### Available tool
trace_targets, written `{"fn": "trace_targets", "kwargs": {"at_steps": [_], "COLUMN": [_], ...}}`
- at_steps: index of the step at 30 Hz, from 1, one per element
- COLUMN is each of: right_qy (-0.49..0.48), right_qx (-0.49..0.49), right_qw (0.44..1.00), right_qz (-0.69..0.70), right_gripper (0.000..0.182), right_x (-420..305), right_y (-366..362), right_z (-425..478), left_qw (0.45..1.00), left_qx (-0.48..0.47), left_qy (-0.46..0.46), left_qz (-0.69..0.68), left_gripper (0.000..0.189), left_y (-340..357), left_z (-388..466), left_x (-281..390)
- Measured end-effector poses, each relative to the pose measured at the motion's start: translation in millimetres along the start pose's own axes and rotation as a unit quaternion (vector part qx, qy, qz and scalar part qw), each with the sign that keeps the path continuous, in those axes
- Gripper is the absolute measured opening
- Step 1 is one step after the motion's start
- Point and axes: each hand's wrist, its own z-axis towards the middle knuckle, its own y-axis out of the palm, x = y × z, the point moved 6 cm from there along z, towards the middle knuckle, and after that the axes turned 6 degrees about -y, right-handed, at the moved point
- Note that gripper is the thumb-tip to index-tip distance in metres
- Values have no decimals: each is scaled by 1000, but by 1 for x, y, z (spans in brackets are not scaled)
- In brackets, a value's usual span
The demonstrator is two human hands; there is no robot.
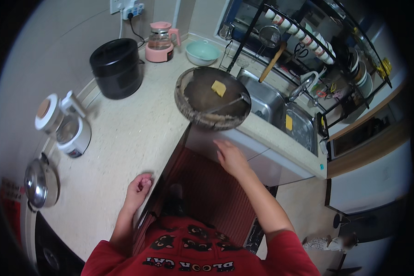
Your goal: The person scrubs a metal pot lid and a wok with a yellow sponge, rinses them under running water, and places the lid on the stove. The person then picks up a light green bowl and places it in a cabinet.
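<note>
My left hand (138, 190) rests at the edge of the pale speckled countertop (124, 138), its fingers curled in and nothing visible in them. In front of the white cabinet doors below the counter, my right hand (233, 159) reaches forward with fingers extended, holding nothing. Just beyond it lies a round wooden chopping block (196, 91) with a rough rim and a dark, damp-looking surface at the counter's inner corner. On the block are a yellow sponge (218, 88) and a slim metal utensil (226, 104), whose exact kind I cannot tell.
A double steel sink (262, 93) with a second yellow sponge (288, 122) stands right, below a black dish rack (252, 31). Along the wall are a mint basin (202, 51), pink kettle (159, 45), black cooker (116, 69), white appliance (70, 134) and lidded pot (41, 183).
</note>
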Motion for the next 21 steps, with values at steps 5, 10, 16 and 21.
{"fn": "trace_targets", "kwargs": {"at_steps": [5, 10, 16, 21], "right_qy": [19, -73, -62, 194], "right_qx": [-93, -137, 7, 240], "right_qw": [949, 924, 988, 947], "right_qz": [-302, -349, -139, 86], "right_gripper": [36, 21, 19, 13], "right_x": [102, 166, 244, 467], "right_y": [33, 66, -64, -119], "right_z": [122, 161, 169, 120], "left_qw": [996, 978, 951, 938], "left_qx": [38, -5, -15, 34], "left_qy": [74, 152, 162, 132], "left_qz": [42, 146, 264, 320], "left_gripper": [37, 53, 73, 83], "left_y": [40, 94, 149, 204], "left_z": [101, 181, 246, 287], "left_x": [64, 140, 177, 178]}}
